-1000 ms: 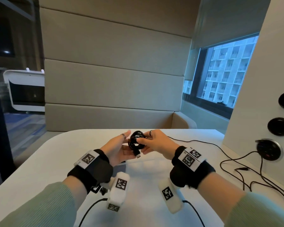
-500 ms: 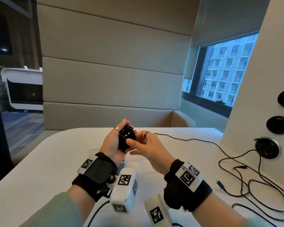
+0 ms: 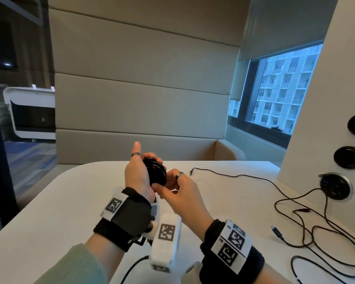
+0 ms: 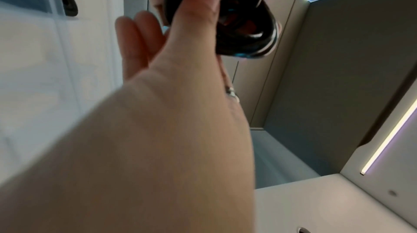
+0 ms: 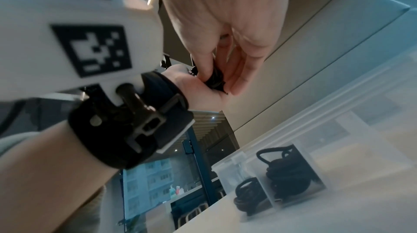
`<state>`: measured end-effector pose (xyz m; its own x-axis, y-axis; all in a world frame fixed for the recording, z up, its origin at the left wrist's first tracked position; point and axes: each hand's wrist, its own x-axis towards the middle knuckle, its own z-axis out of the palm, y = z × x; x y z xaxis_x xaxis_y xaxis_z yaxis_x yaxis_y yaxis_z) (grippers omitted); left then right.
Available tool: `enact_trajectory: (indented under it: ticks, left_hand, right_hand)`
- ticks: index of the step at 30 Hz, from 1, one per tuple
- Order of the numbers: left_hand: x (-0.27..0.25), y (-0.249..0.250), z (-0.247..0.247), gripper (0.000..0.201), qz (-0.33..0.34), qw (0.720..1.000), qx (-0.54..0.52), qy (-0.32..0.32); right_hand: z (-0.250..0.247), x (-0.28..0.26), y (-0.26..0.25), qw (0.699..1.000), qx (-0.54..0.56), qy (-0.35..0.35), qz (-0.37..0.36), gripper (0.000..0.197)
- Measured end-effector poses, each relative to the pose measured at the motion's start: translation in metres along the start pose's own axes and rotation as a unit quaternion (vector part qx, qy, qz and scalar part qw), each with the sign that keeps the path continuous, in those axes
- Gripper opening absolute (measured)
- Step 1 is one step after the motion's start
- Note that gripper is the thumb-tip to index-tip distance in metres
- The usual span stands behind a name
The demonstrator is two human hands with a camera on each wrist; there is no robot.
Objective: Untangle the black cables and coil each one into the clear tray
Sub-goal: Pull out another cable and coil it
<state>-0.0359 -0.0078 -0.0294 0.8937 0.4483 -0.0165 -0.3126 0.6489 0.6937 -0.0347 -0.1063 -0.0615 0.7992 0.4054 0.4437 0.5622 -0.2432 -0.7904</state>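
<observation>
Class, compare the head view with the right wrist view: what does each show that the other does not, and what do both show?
Only the head view shows the loose black cables lying on the white table toward the wall sockets.

Only the right wrist view shows the clear tray with coiled cables already inside.

Both show the left hand and right hand holding the coiled black cable.

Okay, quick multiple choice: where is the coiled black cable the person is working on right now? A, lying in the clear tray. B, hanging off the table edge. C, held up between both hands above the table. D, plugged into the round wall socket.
C: the coiled black cable is gripped by the left hand while the right hand pinches its lower end, above the table.
</observation>
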Motion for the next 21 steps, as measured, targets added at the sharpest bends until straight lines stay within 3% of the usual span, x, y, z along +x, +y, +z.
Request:
enact_trajectory:
  ticks: [6,10,13,16,21]
  left_hand:
    - [-0.002,0.002,0.000,0.061,0.029,0.999,0.024,0.007]
    - [0.000,0.002,-0.006,0.058,0.010,1.000,-0.003,0.007]
    - [0.003,0.010,-0.006,0.055,-0.022,0.999,-0.030,-0.009]
    - [0.006,0.010,-0.007,0.052,-0.083,0.994,-0.065,-0.019]
    - [0.002,-0.001,-0.008,0.057,-0.179,0.980,-0.066,-0.057]
  right_hand:
    - [-0.001,-0.003,-0.005,1.000,0.000,-0.004,-0.023,0.010]
    - [0.002,-0.006,-0.007,0.999,-0.016,-0.015,-0.036,0.007]
    - [-0.004,-0.009,-0.006,0.998,0.059,-0.028,-0.025,0.020]
    - [-0.008,-0.012,-0.005,0.992,0.123,0.007,-0.038,0.036]
    - [-0.012,-0.015,-0.006,0.993,0.014,0.010,-0.114,0.045]
